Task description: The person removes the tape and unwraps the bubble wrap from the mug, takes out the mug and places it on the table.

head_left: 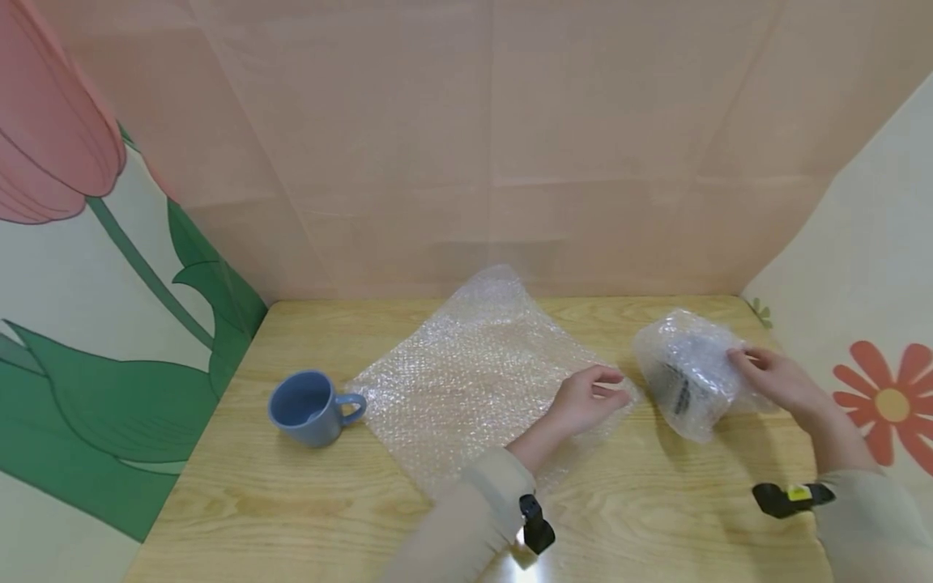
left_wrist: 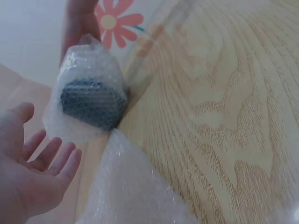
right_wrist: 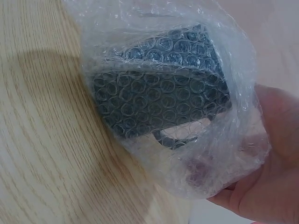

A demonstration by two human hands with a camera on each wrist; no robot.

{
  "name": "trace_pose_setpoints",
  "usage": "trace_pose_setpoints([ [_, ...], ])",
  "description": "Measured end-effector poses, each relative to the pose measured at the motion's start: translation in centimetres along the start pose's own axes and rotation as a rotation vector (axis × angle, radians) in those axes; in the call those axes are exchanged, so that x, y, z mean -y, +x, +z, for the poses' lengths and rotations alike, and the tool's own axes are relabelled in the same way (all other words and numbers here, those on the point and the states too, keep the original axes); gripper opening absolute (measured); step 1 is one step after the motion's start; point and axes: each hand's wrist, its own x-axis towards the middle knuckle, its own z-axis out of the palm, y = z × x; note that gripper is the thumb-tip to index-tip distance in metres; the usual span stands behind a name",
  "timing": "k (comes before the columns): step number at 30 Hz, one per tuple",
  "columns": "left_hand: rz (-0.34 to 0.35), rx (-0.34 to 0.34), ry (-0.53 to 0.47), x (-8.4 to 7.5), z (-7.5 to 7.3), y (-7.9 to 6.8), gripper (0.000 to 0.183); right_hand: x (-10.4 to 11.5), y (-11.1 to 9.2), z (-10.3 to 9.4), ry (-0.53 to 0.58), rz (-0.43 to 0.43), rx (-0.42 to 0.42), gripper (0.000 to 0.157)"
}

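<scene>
Just right of the flat bubble-wrap sheet (head_left: 466, 372), the wrapped bundle (head_left: 681, 372) was grasped on its outer side by the nearer right hand (head_left: 786, 384), while the left hand (head_left: 583, 400), empty, fingers relaxed, was held over the sheet's right corner

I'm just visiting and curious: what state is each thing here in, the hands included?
Blue mug: upright, unwrapped.
Bubble wrap sheet: unfolded, spread out on the table.
Wrapped bundle: closed around a dark object; whether it touches the table is hard to tell.
Left hand: fingers relaxed, holding nothing.
Right hand: gripping the bundle's wrapping.
</scene>
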Motion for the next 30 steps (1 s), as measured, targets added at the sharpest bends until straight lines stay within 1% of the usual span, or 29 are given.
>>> trace_pose_setpoints([
  [7, -0.013, -0.002, 0.014, -0.3, 1.1, 0.2, 0.03, -0.1, -0.2, -0.1, -0.033, 0.019, 0.019, 0.077],
  [12, -0.033, -0.004, 0.014, -0.3, 1.6, 0.2, 0.035, -0.1, -0.3, 0.0, -0.047, -0.001, 0.003, 0.074],
  [15, -0.047, -0.009, -0.012, -0.2, 1.9, 0.4, 0.04, 0.0, -0.5, -0.1, -0.051, -0.005, 0.001, 0.074],
  [18, -0.081, -0.017, -0.062, -0.3, 2.4, 0.6, 0.045, 0.0, -0.8, -0.1, -0.058, -0.004, 0.002, 0.075],
  [22, -0.114, -0.045, -0.093, -0.4, 3.1, 0.9, 0.049, -0.1, -1.1, 0.0, -0.058, -0.001, 0.007, 0.076],
  [25, -0.118, -0.066, -0.082, -0.4, 3.8, 1.0, 0.05, -0.2, -1.2, 0.2, -0.052, -0.005, 0.003, 0.075],
  [30, -0.122, -0.077, -0.034, -0.7, 4.4, 1.2, 0.053, -0.3, -1.3, 0.7, -0.045, -0.028, -0.018, 0.07],
])
